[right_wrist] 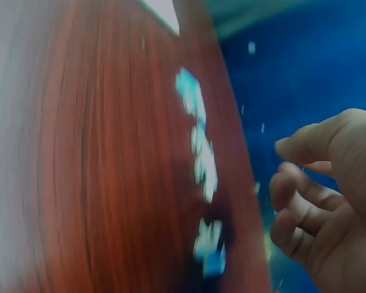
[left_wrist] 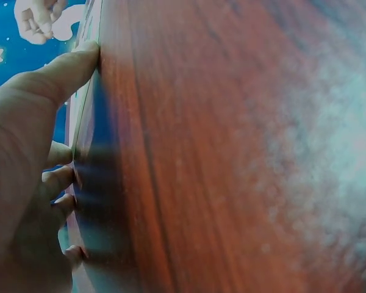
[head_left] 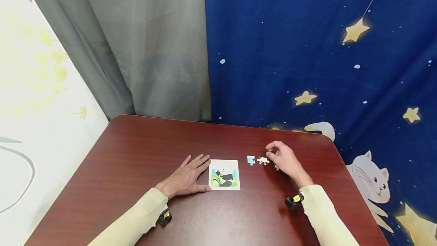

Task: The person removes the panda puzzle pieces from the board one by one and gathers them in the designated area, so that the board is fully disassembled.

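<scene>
A square puzzle card or board with a white border and a panda picture lies on the table. My left hand rests flat with fingers spread, its thumb and fingertips at the board's left edge. To the right, three small jigsaw pieces lie in a row: a light blue one, a mostly white one and a third with some blue, partly hidden by my right hand in the head view. That hand hovers over the row's right end, fingers loosely bent, thumb apart, with nothing visible between them.
The dark red wooden table has rounded far corners. Behind it hang a grey curtain and a blue curtain with stars and a cat. Each wrist wears a small black device. The right wrist view is blurred.
</scene>
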### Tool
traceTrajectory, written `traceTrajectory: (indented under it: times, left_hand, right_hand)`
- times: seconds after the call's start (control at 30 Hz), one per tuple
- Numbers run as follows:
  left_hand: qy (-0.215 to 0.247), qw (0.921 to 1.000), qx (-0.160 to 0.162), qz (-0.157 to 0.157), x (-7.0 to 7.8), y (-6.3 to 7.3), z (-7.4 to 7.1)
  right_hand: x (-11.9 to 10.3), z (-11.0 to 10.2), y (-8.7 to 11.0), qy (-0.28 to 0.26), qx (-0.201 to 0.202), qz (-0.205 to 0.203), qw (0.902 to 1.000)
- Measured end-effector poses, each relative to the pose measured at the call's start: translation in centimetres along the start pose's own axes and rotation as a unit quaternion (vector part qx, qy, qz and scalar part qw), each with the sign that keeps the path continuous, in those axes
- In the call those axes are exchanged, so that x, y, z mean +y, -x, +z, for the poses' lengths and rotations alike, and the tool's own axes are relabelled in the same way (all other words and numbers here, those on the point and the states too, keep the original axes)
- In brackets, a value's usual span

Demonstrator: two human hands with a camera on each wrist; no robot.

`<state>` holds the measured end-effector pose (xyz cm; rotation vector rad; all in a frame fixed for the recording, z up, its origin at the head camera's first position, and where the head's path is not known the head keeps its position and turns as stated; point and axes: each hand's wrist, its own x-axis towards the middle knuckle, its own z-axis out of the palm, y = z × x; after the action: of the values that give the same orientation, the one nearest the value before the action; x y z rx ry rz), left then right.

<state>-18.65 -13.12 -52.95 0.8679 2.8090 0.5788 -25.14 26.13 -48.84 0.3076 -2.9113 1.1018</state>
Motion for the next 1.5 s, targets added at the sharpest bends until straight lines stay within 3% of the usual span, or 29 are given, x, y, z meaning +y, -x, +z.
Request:
traceTrajectory:
  times: [0.3, 0.57, 0.97, 1.33, 1.5]
  left_hand:
    - [0.003, 1.0000, -0.002, 0.000, 0.1, 0.0, -0.1]
    - [0.003, 1.0000, -0.004, -0.008, 0.0, -0.1, -0.1]
    - [0.003, 1.0000, 0.002, -0.001, 0.2, 0.0, -0.3]
    - [0.000, 1.0000, -0.002, -0.002, -0.1, -0.1, -0.2]
    - [-0.001, 1.0000, -0.001, -0.001, 0.0, -0.1, -0.2]
  right_hand:
    - [-5.1, 4.3, 0.5, -0.027, -0.081, -0.059, 0.9946]
    - [-7.8, 7.5, 0.7, -0.031, -0.129, -0.097, 0.9865]
    - [-9.5, 10.4, 0.9, 0.040, -0.174, -0.141, 0.9738]
    - [-9.8, 11.4, 0.7, 0.056, -0.178, -0.134, 0.9731]
    - [-10.2, 11.6, 0.7, 0.043, -0.195, -0.110, 0.9738]
